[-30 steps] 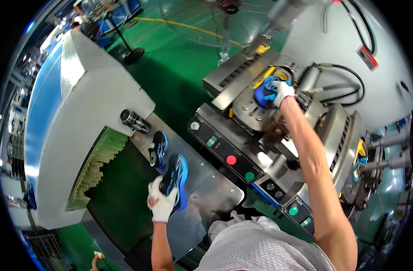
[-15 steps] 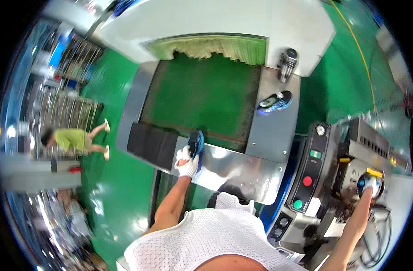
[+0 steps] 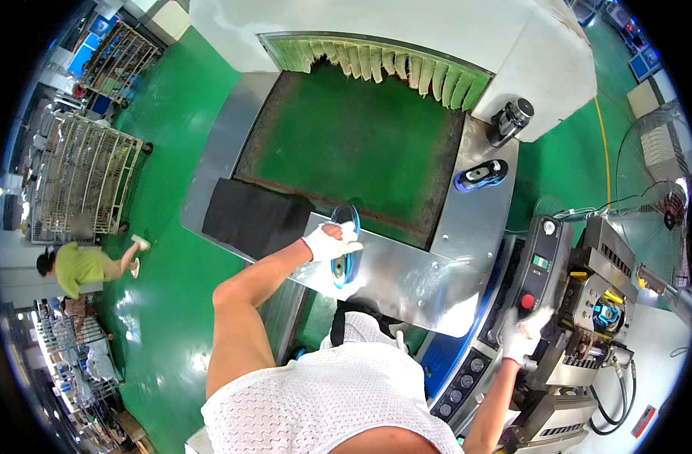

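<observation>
My left hand (image 3: 334, 241), in a white glove, grips the middle of a blue and black sneaker (image 3: 345, 271) at the metal ledge in front of me. The sneaker lies lengthwise, toe away from me or toward me I cannot tell. Over the control panel (image 3: 543, 261) is my gloved right hand (image 3: 522, 335), just below the red button (image 3: 528, 301); its fingers look apart, slightly blurred, with nothing seen in them. A blue shoe (image 3: 607, 314) sits in the machine (image 3: 581, 344) to the right. Another blue and black sneaker (image 3: 482, 175) rests on the right side ledge.
A green conveyor belt (image 3: 353, 136) runs under a strip curtain (image 3: 384, 64) into a white housing. A dark flask (image 3: 510, 121) stands at the right, a black mat (image 3: 255, 218) lies at the left. Beyond are a fan (image 3: 649, 197), wire carts (image 3: 85, 174) and a walking person (image 3: 85, 267).
My right hand has come away from the shoe in the right machine to the control panel. My left hand stays with its sneaker, its wrist now turned. The person at left has moved.
</observation>
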A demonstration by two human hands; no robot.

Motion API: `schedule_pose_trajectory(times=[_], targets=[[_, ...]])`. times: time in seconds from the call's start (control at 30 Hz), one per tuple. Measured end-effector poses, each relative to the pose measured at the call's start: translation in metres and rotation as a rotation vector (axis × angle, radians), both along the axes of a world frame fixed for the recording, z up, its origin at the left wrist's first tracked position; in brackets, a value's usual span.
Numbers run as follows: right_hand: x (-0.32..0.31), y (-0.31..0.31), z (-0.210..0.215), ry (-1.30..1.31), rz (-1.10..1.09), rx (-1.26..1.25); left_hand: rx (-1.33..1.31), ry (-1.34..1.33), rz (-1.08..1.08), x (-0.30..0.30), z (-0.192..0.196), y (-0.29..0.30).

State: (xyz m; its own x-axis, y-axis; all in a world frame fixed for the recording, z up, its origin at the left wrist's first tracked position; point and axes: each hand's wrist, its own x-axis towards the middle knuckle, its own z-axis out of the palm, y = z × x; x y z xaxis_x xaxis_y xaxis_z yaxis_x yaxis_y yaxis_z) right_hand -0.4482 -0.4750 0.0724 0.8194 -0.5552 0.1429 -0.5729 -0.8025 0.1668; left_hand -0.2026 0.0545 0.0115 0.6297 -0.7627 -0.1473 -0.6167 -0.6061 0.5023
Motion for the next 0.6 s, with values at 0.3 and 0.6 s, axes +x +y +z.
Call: schedule_pose_trajectory(times=[0.3, 0.6], targets=[[0.032, 0.077, -0.002, 0.631, -0.193, 0.102, -0.048, 0.279, -0.377, 0.046, 0.005, 0.004], [0.277, 0.259, -0.096, 0.079, 0.315, 0.821, -0.263, -0.543, 0.282, 0.437, -0.082, -0.033]])
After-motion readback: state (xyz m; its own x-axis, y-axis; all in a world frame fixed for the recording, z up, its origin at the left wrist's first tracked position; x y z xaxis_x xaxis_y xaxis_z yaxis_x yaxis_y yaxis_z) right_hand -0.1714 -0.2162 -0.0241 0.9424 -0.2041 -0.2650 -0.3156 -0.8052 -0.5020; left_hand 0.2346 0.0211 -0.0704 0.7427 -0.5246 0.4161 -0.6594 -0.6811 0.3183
